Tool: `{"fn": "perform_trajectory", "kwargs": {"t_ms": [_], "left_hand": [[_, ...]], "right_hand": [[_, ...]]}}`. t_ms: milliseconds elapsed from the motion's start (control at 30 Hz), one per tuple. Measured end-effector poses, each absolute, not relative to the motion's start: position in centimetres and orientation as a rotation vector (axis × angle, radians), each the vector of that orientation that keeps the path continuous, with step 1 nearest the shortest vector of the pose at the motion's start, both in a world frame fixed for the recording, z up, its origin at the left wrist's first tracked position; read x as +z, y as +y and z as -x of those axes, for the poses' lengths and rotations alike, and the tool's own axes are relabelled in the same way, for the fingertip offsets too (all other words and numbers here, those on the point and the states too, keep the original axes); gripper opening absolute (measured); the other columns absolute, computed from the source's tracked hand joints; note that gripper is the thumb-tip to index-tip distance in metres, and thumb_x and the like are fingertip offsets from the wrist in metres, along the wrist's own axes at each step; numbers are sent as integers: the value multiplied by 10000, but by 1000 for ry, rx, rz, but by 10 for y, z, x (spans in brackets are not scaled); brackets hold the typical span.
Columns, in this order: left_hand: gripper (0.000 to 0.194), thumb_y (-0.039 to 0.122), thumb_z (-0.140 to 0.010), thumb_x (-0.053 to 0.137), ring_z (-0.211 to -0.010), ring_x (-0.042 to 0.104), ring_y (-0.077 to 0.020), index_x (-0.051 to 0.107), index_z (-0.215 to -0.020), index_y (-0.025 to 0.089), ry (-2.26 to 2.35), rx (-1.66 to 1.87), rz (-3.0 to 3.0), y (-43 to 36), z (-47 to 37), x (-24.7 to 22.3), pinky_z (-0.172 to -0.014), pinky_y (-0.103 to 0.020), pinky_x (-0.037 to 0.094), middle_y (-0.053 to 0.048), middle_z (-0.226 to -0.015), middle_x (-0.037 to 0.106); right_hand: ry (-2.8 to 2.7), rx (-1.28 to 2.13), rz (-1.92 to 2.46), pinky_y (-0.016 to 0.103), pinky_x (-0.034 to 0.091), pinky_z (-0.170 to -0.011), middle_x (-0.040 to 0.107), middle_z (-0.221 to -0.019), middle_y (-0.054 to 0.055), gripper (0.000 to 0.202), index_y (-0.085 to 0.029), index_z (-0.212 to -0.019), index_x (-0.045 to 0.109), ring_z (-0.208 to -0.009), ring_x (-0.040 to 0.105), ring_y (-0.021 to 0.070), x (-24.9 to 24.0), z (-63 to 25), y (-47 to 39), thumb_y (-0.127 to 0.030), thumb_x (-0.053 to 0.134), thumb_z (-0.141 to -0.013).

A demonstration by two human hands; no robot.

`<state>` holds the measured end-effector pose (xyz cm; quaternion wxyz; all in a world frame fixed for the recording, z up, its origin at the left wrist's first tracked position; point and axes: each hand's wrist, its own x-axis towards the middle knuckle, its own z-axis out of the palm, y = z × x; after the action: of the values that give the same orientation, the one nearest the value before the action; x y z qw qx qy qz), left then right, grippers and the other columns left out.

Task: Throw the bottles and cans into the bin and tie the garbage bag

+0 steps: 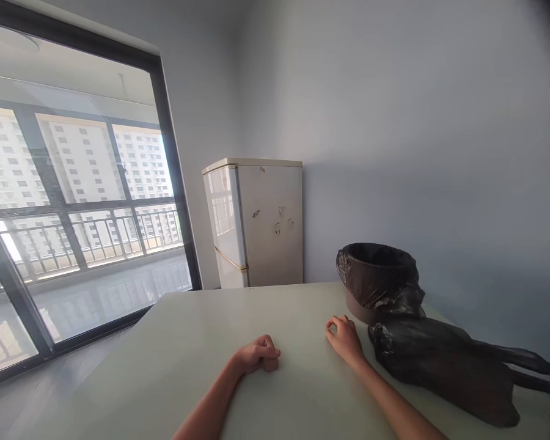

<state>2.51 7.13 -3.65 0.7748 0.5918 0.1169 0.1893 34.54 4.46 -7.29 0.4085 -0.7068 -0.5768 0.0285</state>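
My left hand rests on the pale table, closed in a loose fist with nothing seen in it. To its right, my right hand lies on the same surface, its fingers curled toward the thumb around a small gap that shows nothing held. Just behind my right hand stands a dark round bin, lined with a black plastic bag folded over its rim. A second black plastic bag lies flattened beside my right forearm, its handles stretched toward the right edge; neither hand touches it.
A worn white refrigerator stands beyond the table's far edge. At the left is a dark-framed glass sliding door with a railed balcony behind it. A plain wall runs along the right side, close behind the bin.
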Motion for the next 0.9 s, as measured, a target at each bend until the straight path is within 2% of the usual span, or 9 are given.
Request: {"fn": "perform_trajectory", "kwargs": {"t_ms": [233,333,467,600,733,900], "left_hand": [[723,388,-794,826,-447,160,-45,179,-517,219,256,421,-1273,73,-26,-40,-521,-295,105,100,-501,138],[730,389,-775,837,-442,157,-42,180,-508,218,261,430,-1271,72,-27,-39,-513,-290,105,100,-494,143],[740,403,-758,841,-444,147,-42,171,-504,220,267,451,-1278,70,-28,-37,-504,-283,98,99,-490,143],[758,408,-735,852,-438,146,-40,157,-500,219,268,462,-1281,68,-29,-35,-494,-277,106,98,-485,144],[771,422,-714,866,-418,156,-40,158,-485,217,268,475,-1282,66,-30,-33,-476,-273,116,97,-470,145],[771,388,-728,868,-438,153,-38,154,-495,214,268,463,-1267,67,-29,-33,-489,-266,114,94,-493,144]], "right_hand": [[-1439,200,1665,339,429,-850,669,-905,64,134,-223,-749,630,-908,619,252,-72,-342,49,-314,532,-746],[-1443,263,1600,312,413,-784,637,-806,38,130,-228,-693,557,-831,598,224,-71,-339,49,-350,523,-721],[-1408,347,1540,285,299,-622,426,-606,-16,222,-240,-625,364,-624,429,161,-66,-333,50,-392,505,-704],[-1458,456,1442,291,196,-591,248,-588,-26,359,-245,-594,220,-602,278,133,-61,-326,49,-443,501,-696],[-1558,598,1355,297,130,-584,154,-584,-30,454,-245,-570,166,-588,181,112,-58,-320,47,-483,530,-700],[-1655,823,1274,293,90,-554,118,-546,-51,540,-239,-547,165,-548,105,83,-56,-317,41,-483,608,-736]]}}
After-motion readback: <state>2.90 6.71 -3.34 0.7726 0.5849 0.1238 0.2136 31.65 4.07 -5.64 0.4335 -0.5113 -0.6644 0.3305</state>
